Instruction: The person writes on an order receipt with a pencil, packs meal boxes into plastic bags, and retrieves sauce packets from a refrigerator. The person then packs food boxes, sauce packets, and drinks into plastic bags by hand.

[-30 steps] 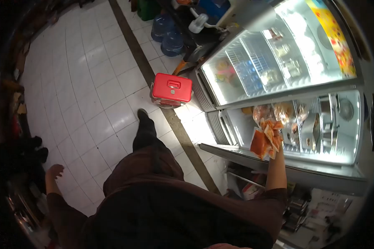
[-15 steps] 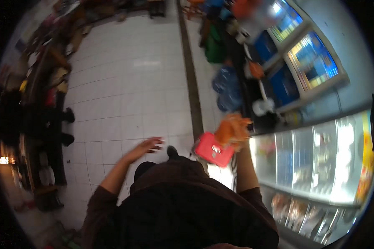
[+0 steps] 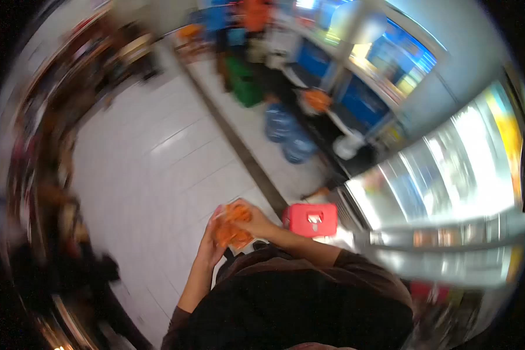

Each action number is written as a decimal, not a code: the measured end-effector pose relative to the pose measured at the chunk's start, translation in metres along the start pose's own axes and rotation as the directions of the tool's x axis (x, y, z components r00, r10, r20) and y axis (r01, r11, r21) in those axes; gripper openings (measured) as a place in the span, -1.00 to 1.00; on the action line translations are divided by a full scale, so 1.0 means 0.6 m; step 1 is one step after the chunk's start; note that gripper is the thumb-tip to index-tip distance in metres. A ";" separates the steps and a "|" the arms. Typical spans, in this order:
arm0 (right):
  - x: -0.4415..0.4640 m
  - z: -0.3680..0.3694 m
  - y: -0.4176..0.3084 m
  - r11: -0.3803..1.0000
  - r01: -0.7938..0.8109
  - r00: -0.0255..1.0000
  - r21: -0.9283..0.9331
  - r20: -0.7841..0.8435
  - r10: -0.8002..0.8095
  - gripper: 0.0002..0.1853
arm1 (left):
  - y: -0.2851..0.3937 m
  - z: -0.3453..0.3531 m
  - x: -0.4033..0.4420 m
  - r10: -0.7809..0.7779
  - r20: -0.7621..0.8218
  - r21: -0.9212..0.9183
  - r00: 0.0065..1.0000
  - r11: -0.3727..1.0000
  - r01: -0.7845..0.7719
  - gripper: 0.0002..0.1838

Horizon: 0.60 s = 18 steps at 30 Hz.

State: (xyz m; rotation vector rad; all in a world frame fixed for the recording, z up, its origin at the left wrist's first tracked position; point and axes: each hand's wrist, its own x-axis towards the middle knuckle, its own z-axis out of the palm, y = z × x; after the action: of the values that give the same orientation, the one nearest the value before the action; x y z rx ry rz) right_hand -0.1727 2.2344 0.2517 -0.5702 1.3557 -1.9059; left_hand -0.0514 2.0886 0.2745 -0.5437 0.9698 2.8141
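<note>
In front of my body, both hands hold a bag with orange contents (image 3: 233, 230), its wrapping seemingly clear plastic. The exact contents are too blurred to name. My left hand (image 3: 212, 240) is closed around its left side. From the right, my right hand (image 3: 258, 223) grips its other side, fingers partly hidden by the orange bundle. Just right of my right forearm is a red box (image 3: 326, 223) with a pale patch on top, apart from both hands.
A lit glass-fronted display fridge (image 3: 414, 181) stands on the right. Large blue water bottles (image 3: 297, 146) sit beside a dark counter (image 3: 356, 163). A dark strip (image 3: 239, 149) crosses the white tiled floor (image 3: 151, 163). Cluttered shelves (image 3: 46, 99) line the left.
The orange bag has moved left, away from the red box, into both hands. My left hand, previously empty, has come to the bag. The view has turned.
</note>
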 end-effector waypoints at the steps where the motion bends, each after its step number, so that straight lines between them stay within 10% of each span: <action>1: -0.018 -0.002 -0.043 0.931 0.075 0.995 -0.357 -0.028 -0.091 -0.63 | -0.006 0.005 0.027 -0.042 0.010 0.067 0.999 0.997 0.041 -0.21; 2: -0.041 -0.007 -0.085 0.928 0.066 0.978 -0.367 -0.161 -0.133 -0.63 | -0.030 -0.019 0.058 -0.171 -0.018 0.059 0.985 0.983 0.171 -0.16; 4: -0.091 -0.018 -0.141 0.419 -0.156 0.967 -0.894 -0.225 -0.121 -0.44 | -0.059 0.008 0.101 -0.316 0.126 0.107 0.940 0.947 0.304 -0.13; 7: -0.186 -0.027 -0.133 0.332 -0.335 0.893 -0.882 -0.409 -0.186 -0.25 | -0.113 0.040 0.116 -0.471 0.251 0.143 0.845 0.882 0.449 -0.13; 9: -0.245 -0.073 -0.154 0.349 -0.393 0.879 -0.851 -0.459 -0.128 -0.23 | -0.138 0.063 0.132 -0.725 0.323 0.266 0.608 0.687 0.676 -0.12; 10: -0.286 -0.116 -0.159 0.794 -0.222 0.870 -0.566 -0.482 -0.101 -0.25 | -0.189 0.031 0.151 -0.680 0.325 0.307 0.658 0.733 0.607 -0.10; 12: -0.399 -0.215 -0.161 0.991 0.131 0.831 -0.008 -0.544 -0.114 -0.21 | -0.212 0.089 0.161 -0.711 0.390 0.370 0.585 0.703 0.608 -0.09; 14: -0.595 -0.401 -0.247 0.906 -0.022 0.279 -0.422 -0.873 -0.400 -0.08 | -0.240 0.149 0.164 -0.748 0.501 0.476 0.435 0.658 0.584 -0.06; 16: -0.835 -0.605 -0.357 0.791 -0.371 -0.338 -0.487 -0.723 -0.603 0.05 | -0.244 0.166 0.179 -0.756 0.490 0.440 0.433 0.644 0.626 -0.05; 18: -1.030 -0.735 -0.441 0.769 -0.357 -0.468 -0.531 -0.611 -0.639 0.15 | -0.251 0.157 0.198 -0.712 0.535 0.369 0.454 0.681 0.633 -0.04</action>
State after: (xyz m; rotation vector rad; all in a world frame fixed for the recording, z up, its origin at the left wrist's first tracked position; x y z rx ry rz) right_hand -0.1635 3.0287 0.3766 1.5725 3.3278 -1.8957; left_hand -0.1560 2.2646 0.2129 0.0985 0.5605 1.9278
